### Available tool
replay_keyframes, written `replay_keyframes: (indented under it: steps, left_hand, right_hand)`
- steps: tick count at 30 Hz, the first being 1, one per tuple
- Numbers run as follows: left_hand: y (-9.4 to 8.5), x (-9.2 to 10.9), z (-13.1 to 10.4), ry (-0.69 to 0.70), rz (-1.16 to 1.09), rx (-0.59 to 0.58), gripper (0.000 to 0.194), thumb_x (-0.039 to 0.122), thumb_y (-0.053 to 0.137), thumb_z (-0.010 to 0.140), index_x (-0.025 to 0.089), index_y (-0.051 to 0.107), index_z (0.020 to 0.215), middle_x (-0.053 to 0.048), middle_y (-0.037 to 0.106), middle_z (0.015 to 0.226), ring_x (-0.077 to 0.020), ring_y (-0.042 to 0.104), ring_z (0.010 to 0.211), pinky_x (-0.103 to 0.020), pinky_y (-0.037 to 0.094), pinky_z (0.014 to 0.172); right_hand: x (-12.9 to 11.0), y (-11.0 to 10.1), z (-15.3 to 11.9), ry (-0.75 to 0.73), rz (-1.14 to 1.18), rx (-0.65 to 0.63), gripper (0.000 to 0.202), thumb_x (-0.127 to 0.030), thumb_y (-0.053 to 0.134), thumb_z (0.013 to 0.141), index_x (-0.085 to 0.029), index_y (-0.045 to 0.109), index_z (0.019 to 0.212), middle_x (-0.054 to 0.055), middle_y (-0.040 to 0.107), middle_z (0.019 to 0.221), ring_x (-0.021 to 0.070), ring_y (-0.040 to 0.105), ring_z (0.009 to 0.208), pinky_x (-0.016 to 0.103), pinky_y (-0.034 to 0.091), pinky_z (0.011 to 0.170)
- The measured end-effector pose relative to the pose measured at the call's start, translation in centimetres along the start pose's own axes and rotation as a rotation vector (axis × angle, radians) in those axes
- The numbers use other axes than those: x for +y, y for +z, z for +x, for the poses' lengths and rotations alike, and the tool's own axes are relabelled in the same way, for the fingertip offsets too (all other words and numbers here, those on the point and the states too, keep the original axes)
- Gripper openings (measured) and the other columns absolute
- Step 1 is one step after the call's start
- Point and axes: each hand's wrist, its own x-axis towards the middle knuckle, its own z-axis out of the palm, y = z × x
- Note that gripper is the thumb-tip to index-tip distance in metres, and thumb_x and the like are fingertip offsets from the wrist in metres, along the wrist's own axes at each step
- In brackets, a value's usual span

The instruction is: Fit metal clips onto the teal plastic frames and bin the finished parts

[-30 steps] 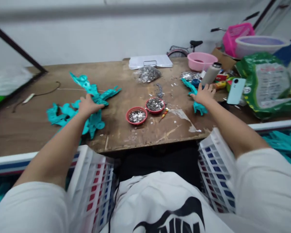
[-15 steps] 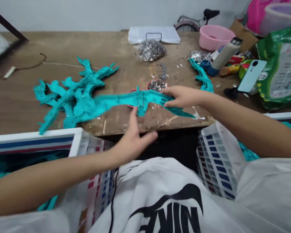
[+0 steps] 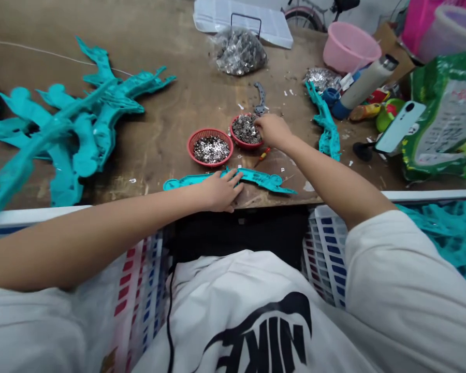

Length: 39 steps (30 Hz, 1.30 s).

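Note:
A long turquoise plastic part (image 3: 262, 178) lies along the table's front edge. My left hand (image 3: 221, 190) rests on its middle with the fingers spread. My right hand (image 3: 272, 130) is at the right rim of a red basket (image 3: 246, 145) of small metal pieces, its fingertips pinched together over them; whatever they hold is too small to make out. Left of that stands a second red basket (image 3: 210, 162) holding shiny metal clips. A small red and yellow tool (image 3: 263, 154) lies below my right hand.
Turquoise parts are piled on the left (image 3: 85, 129); another (image 3: 326, 122) lies at the right. Behind are a bag of metal pieces (image 3: 241, 52) and a pink bowl (image 3: 351, 49). A bottle (image 3: 367, 85), phone (image 3: 399, 127) and green bag (image 3: 442, 114) crowd the right side.
The turquoise part has gone from raised in front of the baskets to flat at the table edge. My right hand has left it for the right basket; my left hand now lies on it. The view has tilted down.

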Motion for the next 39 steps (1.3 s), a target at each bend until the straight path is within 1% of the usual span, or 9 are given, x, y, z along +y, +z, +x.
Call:
replay_keyframes:
  steps: [3, 5, 8, 12, 20, 26, 30, 33, 39]
  left_hand:
    - [-1.4, -2.1, -0.1, 0.085, -0.006, 0.106, 0.067, 0.044, 0.078, 0.129, 0.013, 0.070, 0.188, -0.029, 0.066, 0.192, -0.0472, 0.066, 0.178, -0.054, 0.058, 0.143]
    - [-2.5, -4.6, 0.6, 0.089, -0.047, 0.222, 0.045, 0.036, 0.061, 0.133, 0.015, 0.087, 0.163, -0.022, 0.087, 0.163, -0.0401, 0.081, 0.152, -0.048, 0.062, 0.130]
    - [-2.8, -9.0, 2.1, -0.106, -0.122, 0.370, 0.042, 0.027, 0.054, 0.130, 0.016, 0.093, 0.139, -0.018, 0.090, 0.147, -0.0359, 0.080, 0.131, -0.049, 0.064, 0.117]
    - [-0.9, -12.4, 3.3, -0.396, -0.276, 0.283, 0.027, 0.032, 0.072, 0.123, 0.016, 0.092, 0.130, -0.014, 0.087, 0.143, -0.0316, 0.071, 0.118, -0.050, 0.065, 0.111]
    - [-1.8, -11.7, 3.0, -0.492, -0.270, 0.261, 0.033, 0.033, 0.071, 0.118, 0.019, 0.094, 0.136, -0.018, 0.086, 0.131, -0.0398, 0.077, 0.126, -0.052, 0.066, 0.110]
    - [-1.6, -12.1, 3.4, -0.540, -0.361, 0.354, 0.050, 0.053, 0.069, 0.119, 0.023, 0.092, 0.152, -0.019, 0.088, 0.141, -0.0463, 0.076, 0.134, -0.062, 0.065, 0.120]
    - [-1.7, -11.8, 3.3, -0.523, -0.372, 0.400, 0.058, 0.045, 0.057, 0.123, 0.023, 0.083, 0.171, -0.021, 0.084, 0.158, -0.0440, 0.074, 0.135, -0.068, 0.061, 0.124]
    - [-1.4, -11.8, 3.6, -0.509, -0.343, 0.398, 0.058, 0.044, 0.053, 0.125, 0.024, 0.082, 0.172, -0.021, 0.086, 0.153, -0.0433, 0.077, 0.132, -0.063, 0.062, 0.118]
    - [0.8, -13.8, 4.9, -0.451, -0.354, 0.446, 0.071, 0.083, 0.067, 0.115, 0.029, 0.091, 0.154, -0.017, 0.091, 0.131, -0.0488, 0.075, 0.140, -0.067, 0.062, 0.115]
  right_hand:
    - [1.1, 0.9, 1.8, 0.035, 0.016, 0.010, 0.047, -0.019, 0.062, 0.121, -0.016, 0.094, 0.156, 0.024, 0.087, 0.159, 0.0457, 0.080, 0.143, 0.052, 0.063, 0.120]
    - [1.3, 1.2, 2.1, -0.001, 0.000, -0.002, 0.046, -0.019, 0.062, 0.120, -0.014, 0.096, 0.151, 0.024, 0.087, 0.156, 0.0457, 0.079, 0.143, 0.053, 0.062, 0.120]
    - [1.7, 1.5, 2.1, -0.043, -0.026, 0.010, 0.045, -0.023, 0.062, 0.121, -0.014, 0.097, 0.147, 0.024, 0.088, 0.153, 0.0477, 0.077, 0.146, 0.056, 0.060, 0.124]
    - [2.2, 1.4, 2.3, -0.036, 0.017, 0.003, 0.041, -0.029, 0.069, 0.120, -0.018, 0.098, 0.147, 0.022, 0.090, 0.148, 0.0480, 0.078, 0.143, 0.059, 0.063, 0.127]
    - [1.0, -0.2, 1.7, 0.046, 0.149, 0.078, 0.019, -0.029, 0.077, 0.109, -0.022, 0.094, 0.117, 0.019, 0.093, 0.126, 0.0432, 0.084, 0.121, 0.056, 0.067, 0.116]
    - [1.5, -1.9, -0.4, 0.105, 0.325, 0.125, 0.025, -0.053, 0.093, 0.106, -0.031, 0.090, 0.116, 0.014, 0.092, 0.109, 0.0405, 0.080, 0.118, 0.062, 0.065, 0.115]
    - [1.7, -2.8, -1.8, 0.072, 0.339, 0.046, 0.022, -0.047, 0.091, 0.103, -0.033, 0.092, 0.120, 0.013, 0.094, 0.122, 0.0443, 0.085, 0.125, 0.065, 0.066, 0.123]
    - [1.1, -3.6, -2.7, 0.032, 0.229, -0.026, 0.025, -0.047, 0.079, 0.113, -0.031, 0.093, 0.125, 0.016, 0.093, 0.139, 0.0456, 0.081, 0.137, 0.063, 0.063, 0.130]
    - [-0.1, -4.2, -3.3, 0.021, 0.078, -0.044, 0.054, -0.047, 0.054, 0.127, -0.024, 0.089, 0.161, 0.021, 0.082, 0.167, 0.0456, 0.072, 0.151, 0.059, 0.062, 0.129]
